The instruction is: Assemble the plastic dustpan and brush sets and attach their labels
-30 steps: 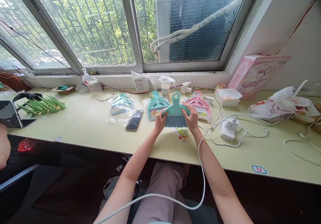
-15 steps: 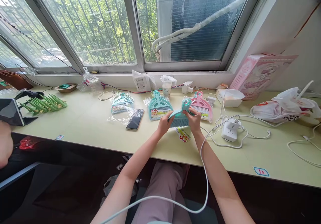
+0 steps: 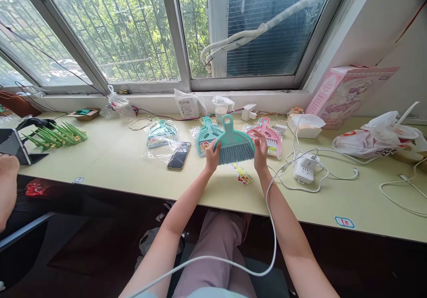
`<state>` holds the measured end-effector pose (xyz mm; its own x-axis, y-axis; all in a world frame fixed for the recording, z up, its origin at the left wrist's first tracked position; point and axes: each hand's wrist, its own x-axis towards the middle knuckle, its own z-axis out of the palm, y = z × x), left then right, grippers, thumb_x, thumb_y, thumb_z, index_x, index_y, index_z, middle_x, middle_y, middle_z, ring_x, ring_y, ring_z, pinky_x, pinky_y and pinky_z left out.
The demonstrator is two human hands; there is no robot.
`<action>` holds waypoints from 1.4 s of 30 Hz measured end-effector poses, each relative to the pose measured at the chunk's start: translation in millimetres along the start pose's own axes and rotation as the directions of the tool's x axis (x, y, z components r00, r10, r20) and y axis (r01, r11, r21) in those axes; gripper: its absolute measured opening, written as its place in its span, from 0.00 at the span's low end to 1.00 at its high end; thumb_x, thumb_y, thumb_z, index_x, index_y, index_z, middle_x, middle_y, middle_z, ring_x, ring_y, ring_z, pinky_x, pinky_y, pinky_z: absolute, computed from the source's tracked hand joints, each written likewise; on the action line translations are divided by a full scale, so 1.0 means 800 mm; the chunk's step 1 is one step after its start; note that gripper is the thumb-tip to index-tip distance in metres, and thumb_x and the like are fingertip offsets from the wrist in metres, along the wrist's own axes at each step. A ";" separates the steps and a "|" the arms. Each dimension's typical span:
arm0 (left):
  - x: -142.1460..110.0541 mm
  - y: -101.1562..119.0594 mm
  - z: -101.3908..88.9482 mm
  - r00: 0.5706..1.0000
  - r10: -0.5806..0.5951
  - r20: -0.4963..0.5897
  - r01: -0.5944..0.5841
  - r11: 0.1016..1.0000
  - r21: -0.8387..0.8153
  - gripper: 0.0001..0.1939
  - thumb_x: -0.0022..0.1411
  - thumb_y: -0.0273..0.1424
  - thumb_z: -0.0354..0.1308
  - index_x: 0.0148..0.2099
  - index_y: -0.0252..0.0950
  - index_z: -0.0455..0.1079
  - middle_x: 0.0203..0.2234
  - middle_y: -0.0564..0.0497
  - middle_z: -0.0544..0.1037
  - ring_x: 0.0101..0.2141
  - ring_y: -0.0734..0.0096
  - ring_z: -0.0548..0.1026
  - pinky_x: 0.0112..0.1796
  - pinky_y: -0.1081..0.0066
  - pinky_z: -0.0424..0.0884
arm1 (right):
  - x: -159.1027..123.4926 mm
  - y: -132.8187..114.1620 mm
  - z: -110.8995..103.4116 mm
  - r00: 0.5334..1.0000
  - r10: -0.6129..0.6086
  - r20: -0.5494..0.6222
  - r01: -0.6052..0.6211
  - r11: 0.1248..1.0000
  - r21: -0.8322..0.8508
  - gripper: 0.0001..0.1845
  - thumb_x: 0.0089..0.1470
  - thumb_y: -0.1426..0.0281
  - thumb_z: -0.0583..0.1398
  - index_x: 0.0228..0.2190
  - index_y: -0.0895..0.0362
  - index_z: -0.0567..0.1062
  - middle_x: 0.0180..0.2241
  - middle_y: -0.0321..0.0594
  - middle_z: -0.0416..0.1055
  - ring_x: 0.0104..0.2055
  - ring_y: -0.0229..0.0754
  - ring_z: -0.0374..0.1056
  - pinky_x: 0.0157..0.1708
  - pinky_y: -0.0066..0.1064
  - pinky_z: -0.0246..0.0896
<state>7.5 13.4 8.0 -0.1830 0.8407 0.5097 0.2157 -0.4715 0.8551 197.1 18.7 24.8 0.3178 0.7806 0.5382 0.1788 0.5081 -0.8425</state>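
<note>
A teal hand brush [image 3: 236,152] with grey bristles, nested against a matching teal dustpan, is held upright above the table, handle up and bristles towards me. My left hand [image 3: 212,156] is closed around its left edge. At the right corner is my right hand [image 3: 261,152], its fingers raised and apart; whether it touches the edge I cannot tell. Behind them lie a teal brush-and-dustpan set [image 3: 207,131] and a pink set [image 3: 268,133], both partly covered. Another teal set [image 3: 162,131] lies in clear plastic farther left. A printed label card [image 3: 243,175] rests below the brush.
A phone [image 3: 179,155] lies left of my hands. To the right are a white power strip [image 3: 304,168], loose cables, a tissue box [image 3: 305,126] and a plastic bag [image 3: 365,135]. A white cable crosses my right forearm. Another person's hand [image 3: 7,191] shows at far left.
The brush and dustpan have been turned from a tilted position to upright, bristles facing me. My right hand has left the handle and moved to the right corner. My left hand keeps its hold.
</note>
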 end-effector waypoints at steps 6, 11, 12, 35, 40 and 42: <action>0.028 -0.019 -0.026 0.946 -0.153 -0.286 0.118 0.983 -0.139 0.25 0.61 0.48 0.57 0.53 0.36 0.67 0.45 0.44 0.76 0.48 0.63 0.74 0.50 0.65 0.68 | -0.006 0.027 0.000 0.961 0.250 0.122 -0.173 0.881 -0.440 0.23 0.54 0.49 0.57 0.24 0.53 0.76 0.22 0.41 0.72 0.28 0.45 0.65 0.35 0.37 0.57; 0.026 -0.024 -0.028 0.897 -0.169 -0.408 0.162 0.985 -0.053 0.29 0.61 0.51 0.57 0.56 0.37 0.63 0.48 0.42 0.75 0.50 0.63 0.74 0.51 0.66 0.69 | -0.037 0.038 0.018 0.833 0.235 0.501 0.092 0.835 -0.543 0.15 0.38 0.64 0.72 0.30 0.53 0.79 0.38 0.45 0.74 0.45 0.53 0.67 0.40 0.38 0.59; 0.025 -0.024 -0.027 0.894 -0.156 -0.421 0.156 0.987 -0.035 0.28 0.61 0.51 0.56 0.56 0.38 0.63 0.47 0.42 0.75 0.49 0.63 0.74 0.50 0.66 0.69 | -0.040 0.040 0.020 0.800 0.251 0.544 0.101 0.839 -0.534 0.17 0.36 0.67 0.72 0.33 0.53 0.79 0.42 0.46 0.73 0.47 0.54 0.66 0.41 0.38 0.60; 0.001 -0.018 0.006 0.982 -0.190 -0.008 0.185 0.964 -0.193 0.35 0.59 0.56 0.55 0.60 0.39 0.60 0.54 0.41 0.71 0.55 0.59 0.70 0.53 0.64 0.69 | -0.007 0.035 0.017 0.904 0.414 0.104 -0.427 0.870 0.246 0.24 0.38 0.50 0.69 0.27 0.55 0.71 0.26 0.36 0.72 0.24 0.39 0.69 0.31 0.35 0.67; -0.001 -0.013 0.005 0.961 -0.273 0.047 0.277 0.949 -0.150 0.46 0.52 0.53 0.64 0.66 0.41 0.52 0.60 0.40 0.66 0.59 0.55 0.67 0.55 0.63 0.68 | -0.008 0.034 0.015 0.944 0.306 -0.121 -0.319 0.941 -0.115 0.25 0.43 0.46 0.65 0.24 0.56 0.72 0.24 0.37 0.71 0.23 0.38 0.63 0.27 0.33 0.58; -0.002 -0.016 0.006 0.953 -0.298 0.054 0.303 0.945 -0.122 0.51 0.50 0.51 0.67 0.68 0.41 0.48 0.62 0.39 0.64 0.60 0.52 0.66 0.55 0.62 0.68 | -0.009 0.031 0.015 0.955 0.253 -0.155 -0.286 0.923 -0.259 0.25 0.45 0.45 0.63 0.22 0.56 0.72 0.22 0.37 0.71 0.23 0.38 0.60 0.28 0.33 0.55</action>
<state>9.4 19.6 -4.1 -0.1866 0.9562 0.2256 0.0317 -0.2237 0.9741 188.1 30.1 0.1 0.4927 0.8177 0.2976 0.3152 0.1510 -0.9369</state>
